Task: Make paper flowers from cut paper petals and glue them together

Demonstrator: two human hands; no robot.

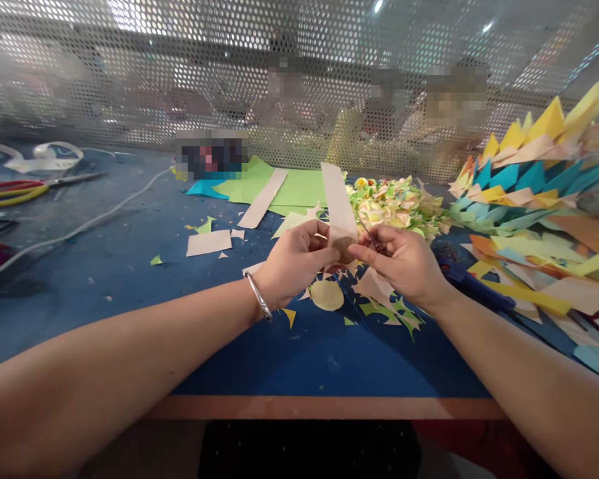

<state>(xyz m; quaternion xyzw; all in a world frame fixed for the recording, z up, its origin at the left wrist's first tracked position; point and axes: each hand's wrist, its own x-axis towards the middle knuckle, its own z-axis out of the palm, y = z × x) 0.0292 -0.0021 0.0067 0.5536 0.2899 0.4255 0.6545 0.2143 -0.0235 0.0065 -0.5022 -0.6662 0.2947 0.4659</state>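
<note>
My left hand point(299, 259), with a silver bangle at the wrist, pinches the lower part of a long pale paper strip point(337, 196). At the strip's lower end, my right hand point(397, 259) has its fingers closed round small scissors point(374, 239), and its thumb touches a round tan piece point(343, 246) there. Much of the scissors is hidden by the fingers. Just below the hands, a pale yellow paper disc point(327, 295) lies among green and pink offcuts point(392, 313).
Behind the hands are green sheets point(299, 186), another pale strip point(263, 198) and a heap of curled paper point(397, 206). Folded paper spikes point(534, 166) and loose strips stand right, near a blue-handled tool point(479, 286). Scissors point(14, 193) and a white cable point(87, 216) lie left.
</note>
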